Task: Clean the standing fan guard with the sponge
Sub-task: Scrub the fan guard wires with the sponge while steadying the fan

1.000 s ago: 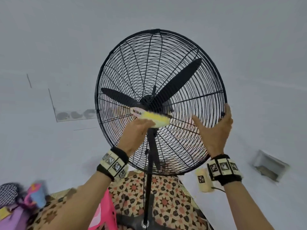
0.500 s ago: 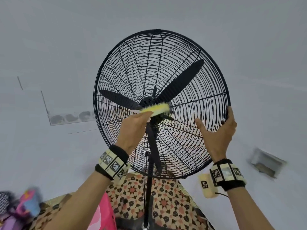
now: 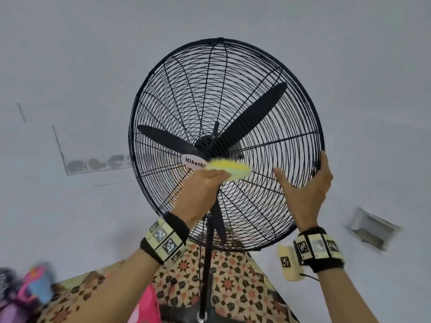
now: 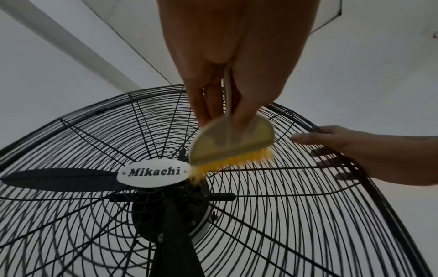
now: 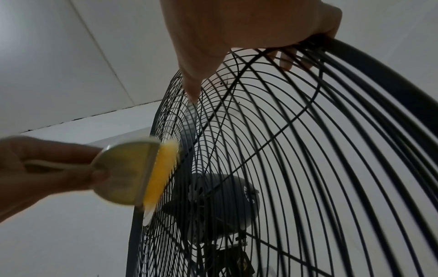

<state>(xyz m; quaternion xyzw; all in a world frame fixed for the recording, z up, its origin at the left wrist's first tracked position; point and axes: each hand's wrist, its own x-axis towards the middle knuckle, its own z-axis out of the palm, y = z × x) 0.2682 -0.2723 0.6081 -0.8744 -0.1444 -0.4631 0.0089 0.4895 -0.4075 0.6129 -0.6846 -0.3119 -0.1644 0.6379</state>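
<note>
One sponge (image 4: pixel 231 145) in left hand (image 4: pixel 227 61), against guard (image 4: pixel 296 187).

Round black wire fan guard (image 3: pixel 268 94): painted metal, matt. Pale plastic brush w/ yellow bristles (image 4: pixel 233 148): back smooth, semi-gloss. Oval white badge (image 4: pixel 154 173): glossy.

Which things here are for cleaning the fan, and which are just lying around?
For the job:
- fan guard
- yellow brush, gripped by the left hand (no sponge in sight)
- right hand, gripping the guard's rim

Just lying about:
- patterned cloth
- pink thing
- blurry colourful bundle
- wall vent
</note>
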